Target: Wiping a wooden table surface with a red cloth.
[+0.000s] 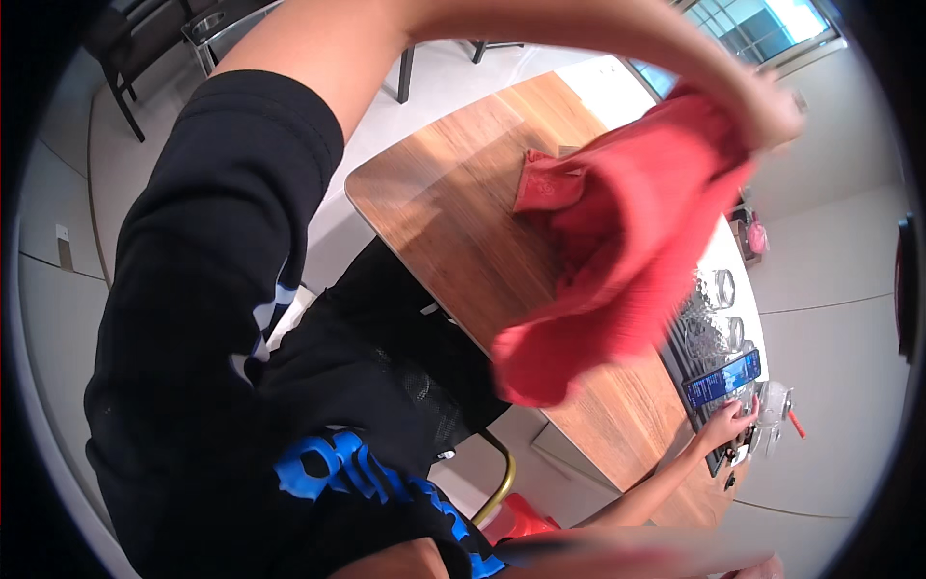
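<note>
My left hand [778, 116], blurred at the upper right, grips a red cloth [636, 224], possibly a garment. The cloth hangs in loose folds over the wood-grain table [463, 239], and a small pattern shows near its left corner. My left arm reaches across the top of the view. Low at the right, at the picture's bottom edge, is my right hand [759, 568], partly cut off and blurred; its fingers cannot be made out. Nearest it on the table side is another person's forearm and hand [720, 427], beside a smartphone [723, 378] with a lit screen.
Clear glass jars [712, 336] stand along the table's far side on a dark slatted tray [680, 362]. A glass pitcher [772, 402] is beyond the phone. A dark chair [145, 43] is at the upper left; a red object [521, 517] is below the table edge.
</note>
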Tool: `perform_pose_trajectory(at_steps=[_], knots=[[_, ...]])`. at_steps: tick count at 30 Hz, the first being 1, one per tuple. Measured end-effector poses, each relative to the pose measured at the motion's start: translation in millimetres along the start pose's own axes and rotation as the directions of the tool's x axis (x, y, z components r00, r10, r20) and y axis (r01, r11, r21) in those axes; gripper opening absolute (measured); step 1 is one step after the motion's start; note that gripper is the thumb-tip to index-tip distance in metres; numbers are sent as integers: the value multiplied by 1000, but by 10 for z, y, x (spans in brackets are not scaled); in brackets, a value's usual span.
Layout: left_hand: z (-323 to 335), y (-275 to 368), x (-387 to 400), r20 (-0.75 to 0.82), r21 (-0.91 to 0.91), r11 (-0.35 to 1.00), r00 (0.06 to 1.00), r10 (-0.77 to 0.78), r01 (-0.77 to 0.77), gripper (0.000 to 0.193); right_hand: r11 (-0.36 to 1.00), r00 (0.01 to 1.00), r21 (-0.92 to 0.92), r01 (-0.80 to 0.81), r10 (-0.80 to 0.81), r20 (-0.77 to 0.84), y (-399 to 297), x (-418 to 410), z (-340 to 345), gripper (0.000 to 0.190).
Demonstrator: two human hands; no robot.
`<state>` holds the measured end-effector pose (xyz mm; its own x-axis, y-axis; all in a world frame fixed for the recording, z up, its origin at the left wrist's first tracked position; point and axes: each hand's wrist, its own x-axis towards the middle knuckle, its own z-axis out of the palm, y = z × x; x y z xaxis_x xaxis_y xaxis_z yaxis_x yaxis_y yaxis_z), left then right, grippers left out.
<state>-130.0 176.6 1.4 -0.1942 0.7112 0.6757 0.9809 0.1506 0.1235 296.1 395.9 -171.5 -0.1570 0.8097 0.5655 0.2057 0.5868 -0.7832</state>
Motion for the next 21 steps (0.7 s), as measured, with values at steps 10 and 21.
perform_pose_trajectory(at_steps=[10, 21], knots=[[259, 389, -1724, 866, -80, 997, 494, 75, -11, 84, 1000, 999, -28, -6, 7, 32, -59, -34, 41, 42], [1432, 10, -1278, 496, -181, 983, 864, 94, -3, 69, 993, 998, -121, 17, -24, -54, -163, -37, -115, 44]])
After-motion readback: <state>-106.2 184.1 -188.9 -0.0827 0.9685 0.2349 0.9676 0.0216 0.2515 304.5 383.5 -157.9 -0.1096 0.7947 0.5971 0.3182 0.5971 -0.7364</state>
